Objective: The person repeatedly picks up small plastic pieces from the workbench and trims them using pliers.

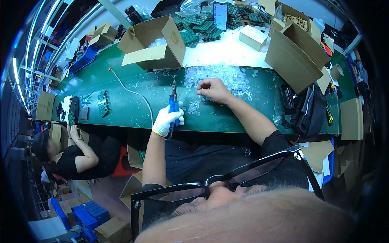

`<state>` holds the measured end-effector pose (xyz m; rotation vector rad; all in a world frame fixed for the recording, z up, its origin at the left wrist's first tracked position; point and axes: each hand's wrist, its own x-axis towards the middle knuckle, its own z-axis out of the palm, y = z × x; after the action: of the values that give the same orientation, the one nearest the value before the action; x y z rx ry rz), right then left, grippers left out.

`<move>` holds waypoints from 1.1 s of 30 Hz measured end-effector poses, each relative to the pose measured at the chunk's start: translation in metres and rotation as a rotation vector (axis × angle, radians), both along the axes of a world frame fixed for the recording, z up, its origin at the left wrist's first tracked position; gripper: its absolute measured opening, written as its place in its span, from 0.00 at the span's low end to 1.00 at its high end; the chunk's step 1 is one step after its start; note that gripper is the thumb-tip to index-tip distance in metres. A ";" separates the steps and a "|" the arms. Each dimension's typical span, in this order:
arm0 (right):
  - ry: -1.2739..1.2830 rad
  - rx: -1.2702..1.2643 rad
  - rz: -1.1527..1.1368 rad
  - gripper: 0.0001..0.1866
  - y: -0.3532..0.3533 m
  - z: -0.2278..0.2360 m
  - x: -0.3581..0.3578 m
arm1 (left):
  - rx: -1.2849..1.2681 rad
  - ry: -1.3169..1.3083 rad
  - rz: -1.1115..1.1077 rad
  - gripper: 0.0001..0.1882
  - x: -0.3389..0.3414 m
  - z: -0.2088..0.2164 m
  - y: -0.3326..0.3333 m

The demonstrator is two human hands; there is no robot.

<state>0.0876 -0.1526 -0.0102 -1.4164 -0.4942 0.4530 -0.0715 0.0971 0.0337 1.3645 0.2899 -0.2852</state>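
In my left hand (165, 122), which wears a white glove, is a pair of blue-handled nippers (173, 101). Its jaws point away from me above the green table (129, 87). My right hand (214, 90) is bare, its fingers curled and pinched together beside a heap of small clear plastic pieces (227, 75). Whatever lies between those fingertips, if anything, is too small to make out. A smaller cluster of the same clear pieces (194, 107) lies between my two hands, nearer the table's front edge.
Behind the heap stand an open cardboard box (172, 40), a small white box (253, 37), stacked green circuit boards (198, 26) and a phone (220, 17). A tilted carton (296, 56) and black bag (310, 115) occupy the right. A red-tipped hose (135, 92) crosses leftward; a co-worker (77, 152) sits far left.
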 end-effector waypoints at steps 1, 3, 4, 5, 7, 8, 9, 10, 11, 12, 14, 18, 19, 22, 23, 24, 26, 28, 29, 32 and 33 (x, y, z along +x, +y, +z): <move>-0.343 -0.199 -0.016 0.08 0.001 0.001 -0.004 | -0.004 0.000 0.006 0.33 -0.001 -0.004 0.004; -0.691 -0.400 -0.026 0.09 0.002 -0.001 -0.009 | -0.122 -0.023 0.045 0.33 -0.002 -0.011 0.010; -0.767 -0.435 0.016 0.09 0.003 -0.003 -0.010 | -0.158 -0.033 0.040 0.32 -0.001 -0.015 0.011; -0.843 -0.469 0.059 0.10 0.004 -0.005 -0.011 | -0.163 -0.037 0.044 0.32 -0.002 -0.018 0.013; -0.866 -0.460 0.010 0.08 0.006 -0.008 -0.010 | -0.169 -0.047 0.049 0.32 0.000 -0.021 0.010; -0.916 -0.474 -0.108 0.09 0.009 -0.009 -0.006 | -0.175 -0.047 0.054 0.32 0.001 -0.021 0.009; -0.964 -0.487 -0.231 0.10 0.011 -0.008 -0.004 | -0.160 -0.039 0.041 0.32 0.002 -0.020 0.008; -0.992 -0.523 -0.246 0.12 0.015 -0.007 -0.002 | -0.144 -0.030 0.028 0.32 0.002 -0.019 0.007; -0.993 -0.524 -0.244 0.12 0.019 -0.007 -0.002 | -0.146 -0.030 0.029 0.32 0.003 -0.018 0.005; -1.040 -0.578 -0.229 0.13 0.022 -0.009 -0.001 | -0.140 -0.021 0.028 0.32 0.004 -0.018 0.004; -1.086 -0.631 -0.215 0.14 0.023 -0.011 0.001 | -0.132 -0.011 0.027 0.31 0.004 -0.017 0.003; -1.104 -0.628 -0.215 0.14 0.018 -0.014 0.004 | -0.121 -0.004 0.037 0.31 0.005 -0.017 0.002; -1.097 -0.574 -0.247 0.14 0.016 -0.015 0.006 | -0.118 0.000 0.034 0.31 0.006 -0.017 0.001; -1.116 -0.382 -0.361 0.12 0.014 -0.009 0.011 | -0.103 0.001 0.034 0.31 0.005 -0.016 -0.002; -1.112 -0.380 -0.364 0.12 0.014 -0.006 0.013 | -0.099 0.004 0.032 0.31 0.006 -0.015 -0.003; -1.035 -0.307 -0.434 0.12 0.012 -0.004 0.014 | -0.056 0.009 0.030 0.32 0.007 -0.014 -0.004; -0.857 -0.191 -0.502 0.11 0.009 0.001 0.015 | -0.009 0.019 0.029 0.33 0.007 -0.014 -0.006; -0.589 -0.093 -0.451 0.11 0.007 0.002 0.017 | 0.103 0.031 0.003 0.30 0.008 -0.008 -0.011; -0.327 0.003 -0.392 0.11 0.006 0.003 0.018 | 0.107 0.033 0.004 0.30 0.009 -0.007 -0.012; -0.137 0.167 -0.272 0.16 -0.003 -0.016 0.031 | 0.221 0.004 -0.151 0.24 0.018 0.002 -0.024; -0.008 0.314 -0.188 0.18 -0.003 -0.018 0.033 | 0.296 -0.011 -0.195 0.23 0.019 0.007 -0.028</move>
<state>0.1207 -0.1559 -0.0278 -1.1482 -0.4143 0.2073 -0.0524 0.0692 0.0402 1.6899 0.1946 -0.4093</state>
